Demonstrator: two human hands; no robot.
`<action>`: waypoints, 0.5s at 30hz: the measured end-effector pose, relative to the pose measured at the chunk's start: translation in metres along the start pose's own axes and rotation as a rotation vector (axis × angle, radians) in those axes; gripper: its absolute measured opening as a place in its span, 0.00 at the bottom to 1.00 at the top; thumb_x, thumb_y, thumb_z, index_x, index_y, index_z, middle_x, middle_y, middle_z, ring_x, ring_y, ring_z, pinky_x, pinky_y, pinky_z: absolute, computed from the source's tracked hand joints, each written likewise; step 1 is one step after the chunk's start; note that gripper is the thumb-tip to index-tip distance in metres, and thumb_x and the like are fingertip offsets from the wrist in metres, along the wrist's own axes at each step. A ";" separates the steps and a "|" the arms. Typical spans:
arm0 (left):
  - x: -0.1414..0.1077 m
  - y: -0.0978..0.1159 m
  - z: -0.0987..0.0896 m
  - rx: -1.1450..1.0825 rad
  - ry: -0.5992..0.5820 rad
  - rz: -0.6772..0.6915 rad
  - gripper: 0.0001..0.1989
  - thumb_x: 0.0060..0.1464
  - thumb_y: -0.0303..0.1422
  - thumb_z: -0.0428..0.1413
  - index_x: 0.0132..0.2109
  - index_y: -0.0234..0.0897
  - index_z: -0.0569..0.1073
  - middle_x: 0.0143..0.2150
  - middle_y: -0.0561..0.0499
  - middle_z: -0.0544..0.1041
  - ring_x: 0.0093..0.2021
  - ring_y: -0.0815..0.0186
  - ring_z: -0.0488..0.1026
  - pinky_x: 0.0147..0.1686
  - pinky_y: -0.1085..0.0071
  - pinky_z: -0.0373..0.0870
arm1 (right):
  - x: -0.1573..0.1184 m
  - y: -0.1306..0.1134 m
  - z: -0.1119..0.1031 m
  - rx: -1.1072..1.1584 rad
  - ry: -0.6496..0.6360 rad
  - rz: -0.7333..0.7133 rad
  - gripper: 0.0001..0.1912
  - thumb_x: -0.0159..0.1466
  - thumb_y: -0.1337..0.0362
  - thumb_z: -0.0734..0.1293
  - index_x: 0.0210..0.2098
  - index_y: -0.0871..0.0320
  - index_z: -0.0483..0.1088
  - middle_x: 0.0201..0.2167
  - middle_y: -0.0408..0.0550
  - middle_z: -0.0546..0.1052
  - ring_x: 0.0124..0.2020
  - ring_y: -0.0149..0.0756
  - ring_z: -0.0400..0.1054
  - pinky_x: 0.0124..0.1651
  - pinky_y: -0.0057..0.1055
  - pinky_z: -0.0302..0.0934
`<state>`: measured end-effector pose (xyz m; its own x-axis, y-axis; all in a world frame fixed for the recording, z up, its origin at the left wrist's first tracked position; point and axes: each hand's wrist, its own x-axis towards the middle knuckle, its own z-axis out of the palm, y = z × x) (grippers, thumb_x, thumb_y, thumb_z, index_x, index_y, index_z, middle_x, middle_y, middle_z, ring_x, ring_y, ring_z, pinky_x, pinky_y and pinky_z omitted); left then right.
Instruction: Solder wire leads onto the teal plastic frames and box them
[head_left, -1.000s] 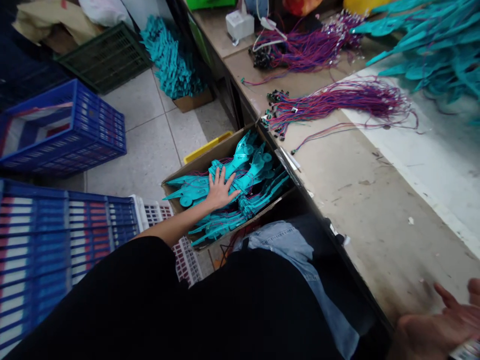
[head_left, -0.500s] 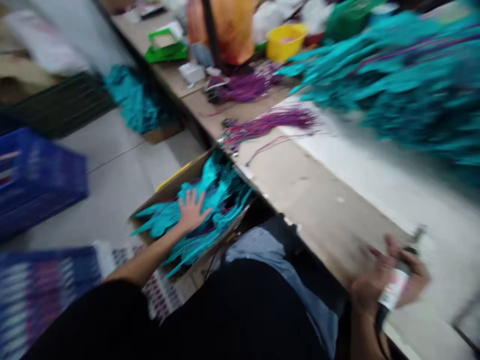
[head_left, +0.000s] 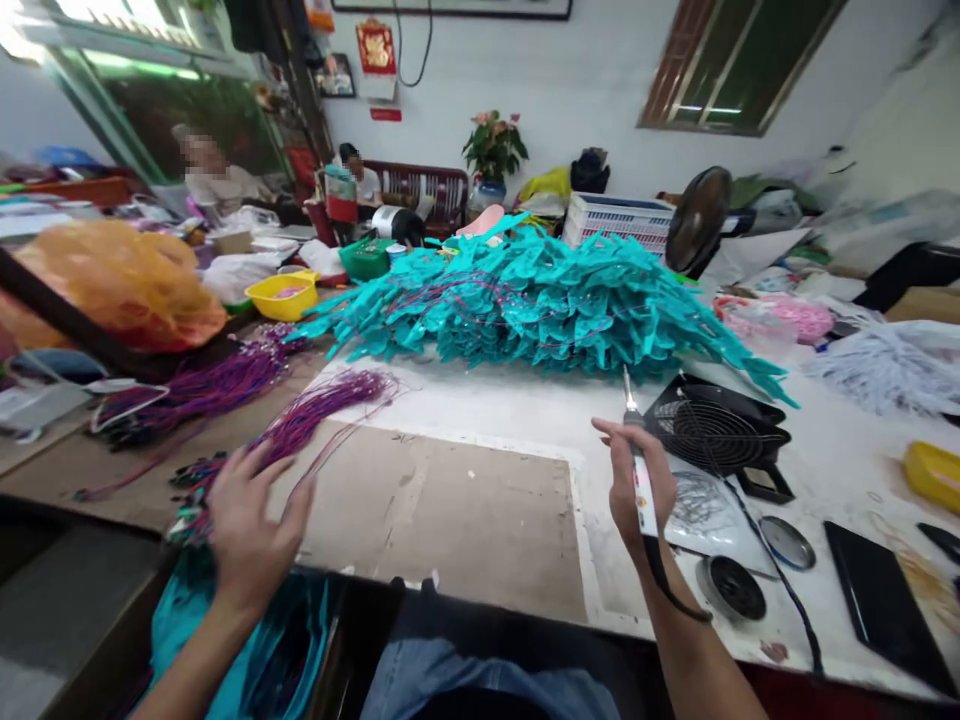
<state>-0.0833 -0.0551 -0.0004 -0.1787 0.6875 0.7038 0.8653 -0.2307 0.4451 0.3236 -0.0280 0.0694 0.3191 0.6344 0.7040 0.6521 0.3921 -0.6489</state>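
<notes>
My right hand (head_left: pixel 643 468) grips a soldering iron (head_left: pixel 643 495) by its white handle, the metal tip pointing up and away over the table. Over the near left part of the table is my left hand (head_left: pixel 259 515), fingers spread and bent. It is at the connector end of a bundle of thin purple and red wires (head_left: pixel 322 408); whether it touches them I cannot tell. Below that hand, teal leaf-shaped pieces (head_left: pixel 244 640) lie in a box under the table edge. A large heap of similar teal pieces (head_left: pixel 525 300) with wires stands across the table's back.
Right of the iron are a black fan (head_left: pixel 709 430), a spool (head_left: pixel 735 588), a round lid (head_left: pixel 786 542) and a black flat object (head_left: pixel 889 605). More purple wires (head_left: pixel 202 390) and a yellow basin (head_left: pixel 283 293) are left. Two people sit farther back.
The view has swung up and to the right. My left hand has gone from above the teal pieces in the box to the wire bundle. The soldering iron stays in my right hand.
</notes>
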 end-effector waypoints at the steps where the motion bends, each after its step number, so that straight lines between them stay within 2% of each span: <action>1: 0.026 0.022 0.019 -0.087 -0.028 0.041 0.27 0.56 0.36 0.54 0.62 0.59 0.68 0.68 0.56 0.65 0.67 0.47 0.61 0.67 0.40 0.58 | 0.013 0.003 0.005 0.008 0.021 0.009 0.11 0.68 0.56 0.63 0.44 0.53 0.72 0.43 0.49 0.81 0.41 0.40 0.77 0.47 0.42 0.70; 3: 0.072 0.072 0.057 -0.301 -0.156 0.111 0.15 0.59 0.38 0.53 0.52 0.50 0.75 0.60 0.48 0.73 0.62 0.53 0.69 0.64 0.48 0.65 | 0.040 0.012 0.013 0.033 0.087 0.038 0.13 0.68 0.54 0.63 0.44 0.55 0.70 0.43 0.50 0.81 0.41 0.39 0.76 0.46 0.39 0.70; 4: 0.093 0.097 0.075 -0.402 -0.236 0.138 0.13 0.59 0.40 0.53 0.49 0.48 0.76 0.58 0.47 0.75 0.60 0.55 0.71 0.63 0.51 0.68 | 0.056 0.019 0.017 0.037 0.122 0.048 0.13 0.68 0.53 0.62 0.44 0.55 0.69 0.43 0.50 0.81 0.42 0.39 0.76 0.47 0.39 0.70; 7: 0.161 0.167 0.132 -0.601 -0.407 0.126 0.16 0.59 0.45 0.52 0.47 0.43 0.76 0.55 0.46 0.77 0.57 0.57 0.73 0.59 0.59 0.71 | 0.107 0.043 0.021 0.009 0.188 0.032 0.13 0.67 0.53 0.62 0.45 0.55 0.66 0.45 0.51 0.80 0.46 0.40 0.76 0.51 0.39 0.68; 10: 0.233 0.223 0.190 -0.717 -0.533 -0.025 0.22 0.62 0.44 0.48 0.54 0.33 0.72 0.55 0.41 0.77 0.56 0.57 0.74 0.56 0.61 0.72 | 0.164 0.067 0.022 -0.060 0.229 0.035 0.13 0.64 0.57 0.62 0.46 0.56 0.64 0.47 0.53 0.78 0.50 0.41 0.74 0.55 0.41 0.66; 11: 0.256 0.238 0.209 -0.695 -0.542 -0.053 0.23 0.63 0.42 0.48 0.57 0.31 0.70 0.57 0.39 0.75 0.58 0.56 0.73 0.57 0.61 0.70 | 0.183 0.075 0.023 -0.094 0.231 0.043 0.13 0.63 0.59 0.63 0.47 0.56 0.64 0.47 0.54 0.77 0.51 0.41 0.73 0.57 0.41 0.64; 12: 0.275 0.250 0.226 -0.641 -0.543 -0.019 0.25 0.61 0.40 0.52 0.60 0.30 0.68 0.61 0.39 0.72 0.63 0.55 0.69 0.61 0.60 0.66 | 0.201 0.082 0.025 -0.136 0.224 0.052 0.15 0.62 0.61 0.63 0.48 0.56 0.64 0.48 0.54 0.76 0.53 0.42 0.72 0.58 0.42 0.63; 15: 0.314 0.276 0.272 -0.430 -0.627 0.190 0.41 0.49 0.36 0.64 0.68 0.31 0.60 0.69 0.36 0.61 0.71 0.50 0.56 0.68 0.57 0.55 | 0.246 0.098 0.035 -0.315 0.130 0.062 0.22 0.59 0.65 0.63 0.53 0.57 0.62 0.54 0.59 0.72 0.58 0.46 0.66 0.61 0.47 0.60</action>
<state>0.2266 0.2843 0.1933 0.3627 0.8405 0.4025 0.5744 -0.5417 0.6137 0.4417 0.1903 0.1692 0.4361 0.5524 0.7103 0.8026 0.1181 -0.5847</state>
